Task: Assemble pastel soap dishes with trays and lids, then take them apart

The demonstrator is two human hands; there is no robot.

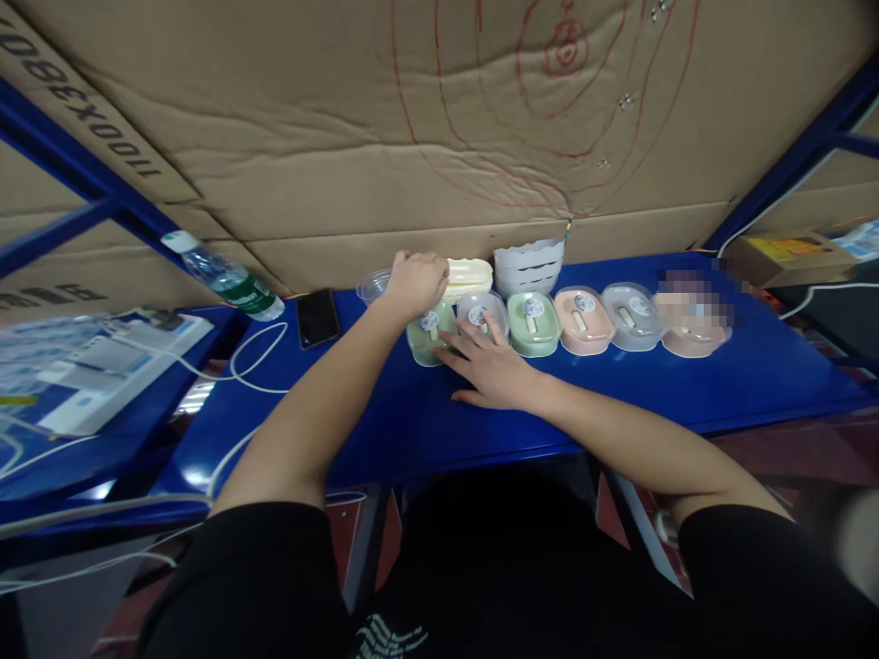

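Note:
Several small pastel boxes with clear lids and round stickers stand in a row on a blue table. My left hand (417, 282) is curled over the back of the leftmost green box (427, 346), beside a cream scalloped container (471, 275). What its fingers close on is hidden. Spread fingers of my right hand (493, 368) reach the front of that green box and the lid of the lilac box (489, 309). Right of these stand another green box (535, 322), a pink box (585, 320), a grey box (630, 316) and a partly blurred pink box (693, 340).
Stacked light-grey scalloped pieces (528, 267) stand behind the row. A clear lid (373, 286) lies behind my left wrist. Further left are a phone (317, 318), a tilted water bottle (223, 275) and a white cable (237, 366). Cardboard (330, 137) walls the back.

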